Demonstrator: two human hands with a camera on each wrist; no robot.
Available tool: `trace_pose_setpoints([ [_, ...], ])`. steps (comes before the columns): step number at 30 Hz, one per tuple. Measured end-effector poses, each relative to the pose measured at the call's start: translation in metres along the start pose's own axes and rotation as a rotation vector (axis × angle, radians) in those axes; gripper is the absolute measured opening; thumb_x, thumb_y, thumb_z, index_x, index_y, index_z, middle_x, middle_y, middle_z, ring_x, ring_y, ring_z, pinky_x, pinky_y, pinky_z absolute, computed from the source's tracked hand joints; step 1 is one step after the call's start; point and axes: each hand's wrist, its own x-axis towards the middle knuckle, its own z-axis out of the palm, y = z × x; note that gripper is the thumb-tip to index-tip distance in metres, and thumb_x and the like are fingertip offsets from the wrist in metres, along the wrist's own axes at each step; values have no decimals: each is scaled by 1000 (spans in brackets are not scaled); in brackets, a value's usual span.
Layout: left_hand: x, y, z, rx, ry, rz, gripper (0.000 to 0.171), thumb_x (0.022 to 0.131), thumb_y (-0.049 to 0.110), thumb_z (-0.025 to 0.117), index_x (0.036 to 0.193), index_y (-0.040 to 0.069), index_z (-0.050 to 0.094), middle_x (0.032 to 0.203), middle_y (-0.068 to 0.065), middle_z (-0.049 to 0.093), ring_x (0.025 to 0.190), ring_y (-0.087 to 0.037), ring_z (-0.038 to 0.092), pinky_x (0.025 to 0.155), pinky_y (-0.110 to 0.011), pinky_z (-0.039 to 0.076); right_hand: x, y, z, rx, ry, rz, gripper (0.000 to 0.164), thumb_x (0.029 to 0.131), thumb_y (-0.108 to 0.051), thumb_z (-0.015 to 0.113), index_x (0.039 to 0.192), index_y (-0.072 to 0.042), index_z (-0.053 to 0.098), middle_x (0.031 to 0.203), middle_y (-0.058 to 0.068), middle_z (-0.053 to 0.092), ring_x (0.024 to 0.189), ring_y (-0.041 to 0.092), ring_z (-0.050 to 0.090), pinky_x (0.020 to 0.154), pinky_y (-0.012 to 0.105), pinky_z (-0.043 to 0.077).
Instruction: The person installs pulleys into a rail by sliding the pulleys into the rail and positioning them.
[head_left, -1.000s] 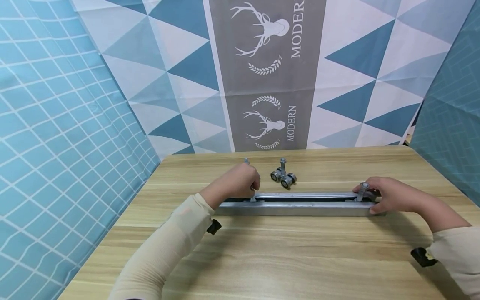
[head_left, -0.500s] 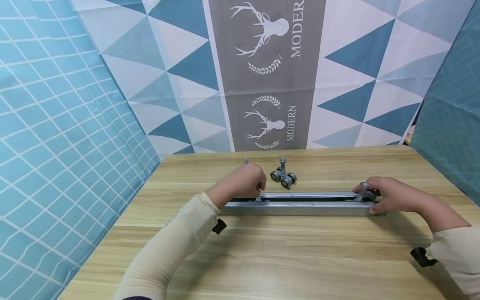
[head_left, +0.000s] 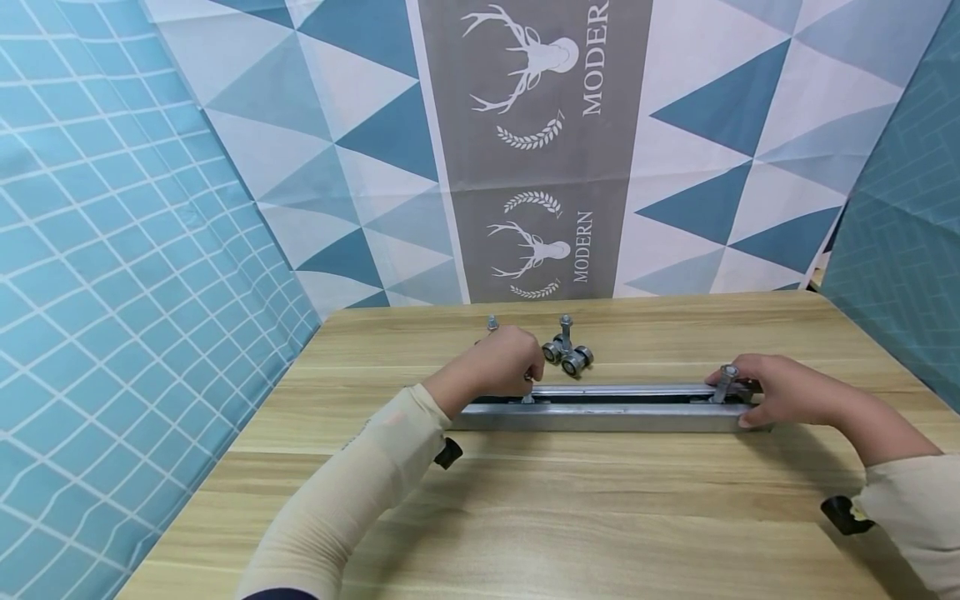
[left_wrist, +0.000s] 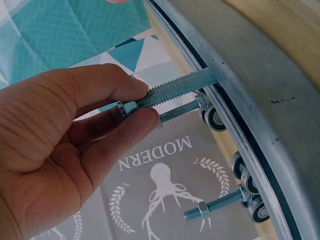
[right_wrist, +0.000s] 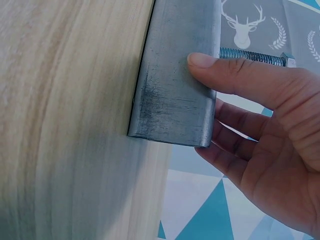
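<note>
A grey metal rail [head_left: 615, 418] with a long slot along its top lies across the wooden table. My left hand [head_left: 504, 360] pinches the upright threaded bolt [left_wrist: 175, 88] between thumb and fingertips, close to its nut. The bolt's lower end goes into the slot, so whatever it carries inside is hidden. At the rail's right end, my right hand [head_left: 797, 392] grips the rail, thumb [right_wrist: 202, 61] on the near face and fingers behind. Just beside that hand, a second bolt [head_left: 724, 383] stands up out of the slot.
Behind the rail stands a loose roller trolley [head_left: 573, 358] with small wheels and an upright bolt. Another trolley's bolt [head_left: 492, 322] shows past my left hand, its wheels [left_wrist: 216, 119] visible in the left wrist view. Patterned cloth [head_left: 532, 167] hangs behind the table [head_left: 585, 517].
My left hand has slid rightward along the rail, carrying the pinched bolt along the slot. My right hand, the second bolt and the rail have stayed put.
</note>
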Motion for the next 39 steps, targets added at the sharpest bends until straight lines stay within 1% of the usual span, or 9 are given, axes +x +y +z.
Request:
trace_pose_setpoints([
  [9,5,5,-1,5,6,12,42,67,-9,56,60,17,23,61,5,11,57,-11,9,59,-27,13,0,-2,0,-2,0,-1,56,66,-10,88,118,-6,68,103,7,62,91,23,54,72,40,47],
  [16,9,9,-2,-9,-22,0,44,70,-7,61,57,18,26,59,6,15,56,-10,13,57,-26,15,0,-2,0,12,-6,-1,56,67,-9,87,119,-5,67,103,6,62,91,22,53,71,38,46],
  [21,14,11,0,-18,-31,0,44,71,-7,60,58,17,25,59,5,13,55,-10,12,56,-26,14,-1,-1,0,8,-5,-4,56,67,-10,87,119,-6,67,103,5,61,91,22,53,71,37,46],
  [29,22,15,0,13,-18,20,43,73,-4,63,58,18,29,59,6,18,57,-10,16,58,-25,17,-2,1,0,-3,5,-22,56,67,-10,87,119,-6,68,105,6,62,95,23,56,71,37,47],
  [36,27,18,1,35,-15,44,43,72,-4,64,57,18,30,59,6,19,60,-11,19,58,-25,16,-2,1,0,2,7,-28,55,68,-11,87,119,-6,67,104,4,62,92,21,54,69,34,46],
  [39,29,20,1,42,-18,43,38,73,-3,64,56,18,37,58,7,24,60,-11,22,58,-24,19,-2,1,0,1,7,-29,55,68,-11,87,119,-6,67,104,5,62,93,21,55,69,35,46],
])
